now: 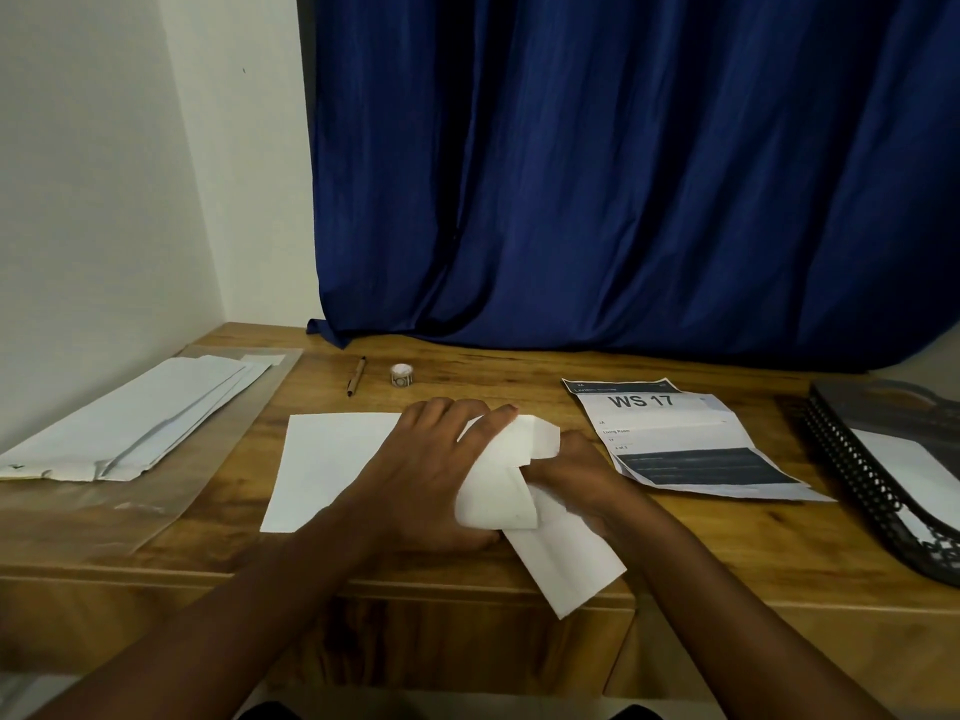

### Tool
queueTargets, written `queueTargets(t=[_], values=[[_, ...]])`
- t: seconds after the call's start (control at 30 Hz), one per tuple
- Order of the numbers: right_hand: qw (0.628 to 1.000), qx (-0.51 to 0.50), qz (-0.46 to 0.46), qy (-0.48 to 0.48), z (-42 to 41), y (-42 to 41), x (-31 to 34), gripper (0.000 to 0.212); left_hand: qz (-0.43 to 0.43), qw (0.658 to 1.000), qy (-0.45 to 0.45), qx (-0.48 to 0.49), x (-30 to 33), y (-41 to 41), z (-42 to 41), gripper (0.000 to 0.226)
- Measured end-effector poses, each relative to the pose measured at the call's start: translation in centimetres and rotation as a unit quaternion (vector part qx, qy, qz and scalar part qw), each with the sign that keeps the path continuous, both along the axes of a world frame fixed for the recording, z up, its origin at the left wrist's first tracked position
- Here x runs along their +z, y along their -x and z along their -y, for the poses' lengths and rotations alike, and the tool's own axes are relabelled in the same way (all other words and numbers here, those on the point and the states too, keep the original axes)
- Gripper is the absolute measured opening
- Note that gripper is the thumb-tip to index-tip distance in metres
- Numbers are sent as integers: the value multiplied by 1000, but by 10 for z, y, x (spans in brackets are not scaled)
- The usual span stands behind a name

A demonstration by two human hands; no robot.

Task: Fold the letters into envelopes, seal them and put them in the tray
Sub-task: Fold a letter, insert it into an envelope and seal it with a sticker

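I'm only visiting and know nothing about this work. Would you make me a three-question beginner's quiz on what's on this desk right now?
1. True or false: the pen lies inside the black tray.
2. Which is nearer the curtain: the roll of stickers or the flat white sheet?
3. Fill in: the stack of envelopes lies to the person's ____.

Key
1. False; it lies on the desk, near the roll.
2. The roll of stickers.
3. Left.
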State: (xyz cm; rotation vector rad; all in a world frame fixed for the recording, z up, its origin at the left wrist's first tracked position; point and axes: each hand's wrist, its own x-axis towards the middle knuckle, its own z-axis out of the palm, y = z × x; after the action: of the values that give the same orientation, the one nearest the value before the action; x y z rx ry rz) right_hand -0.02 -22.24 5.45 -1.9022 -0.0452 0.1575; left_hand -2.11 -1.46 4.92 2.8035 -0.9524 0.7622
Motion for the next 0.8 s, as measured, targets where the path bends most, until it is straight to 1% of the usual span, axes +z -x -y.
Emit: queueTargets(t=[0.07,0.13,0.2,0.3,0.4,0.47,0.57,0.63,0.7,0.8], values=[[1000,0,-12,-3,4,0,-2,40,-34,999,-5,6,1,-1,-2,122],[1000,1,-26,-7,6,1,-3,43,-61,998,-6,20,2,-1,-4,127],[1000,3,-29,-3,5,5,-2,45,-60,998,-12,26,2,-2,-4,127],[1000,-5,-24,15,9,6,1,48,-32,999,-1,23,3,-5,-5,119],[999,40,-22,10,26,6,8,38,-32,999,12,38,7,-10,-9,116],[999,46,0,1,41,7,12,34,-48,997,11,54,9,-13,-12,116],[998,-4,57,39,68,8,22,50,-86,994,20,69,8,-19,-16,117],[996,-16,67,64,84,10,31,55,-115,990,30,73,6,-22,-17,120],[994,-22,74,82,98,12,38,49,-128,988,34,78,5,-24,-15,122],[989,0,89,120,103,17,49,29,-132,987,27,92,5,-25,-10,123]])
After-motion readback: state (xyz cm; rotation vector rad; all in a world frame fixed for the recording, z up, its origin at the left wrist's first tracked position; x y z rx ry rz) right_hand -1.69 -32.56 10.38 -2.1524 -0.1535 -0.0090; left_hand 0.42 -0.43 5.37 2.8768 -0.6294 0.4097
